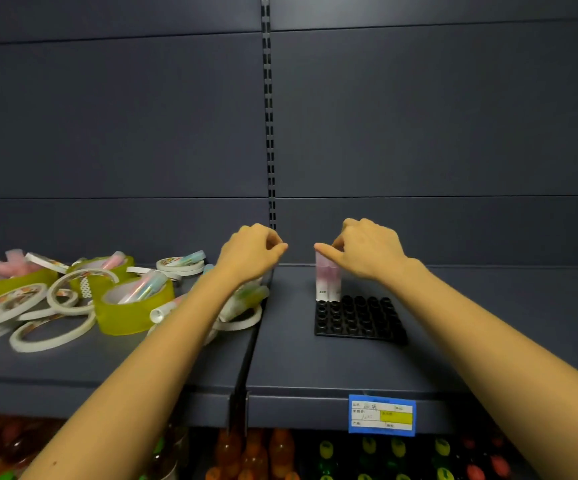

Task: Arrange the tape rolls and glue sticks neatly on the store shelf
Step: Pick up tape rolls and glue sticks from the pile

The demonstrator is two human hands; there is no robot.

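Note:
Two pink-and-white glue sticks (327,282) stand upright in the far left corner of a black holder tray (360,318) with many round sockets on the right shelf section. My right hand (367,249) is on top of them, fingers curled and pinching their caps. My left hand (254,251) hovers near the shelf's centre post, fingers curled, holding nothing I can see. On the left shelf section lies a loose pile: yellow-green tape rolls (131,308), thin white tape rolls (53,332) and several pastel glue sticks (145,287).
The dark shelf board (291,362) has a seam between its left and right sections. A blue and yellow price label (381,415) hangs on the front edge. Coloured bottles (256,455) fill the shelf below. The slotted upright (268,126) runs up the back panel.

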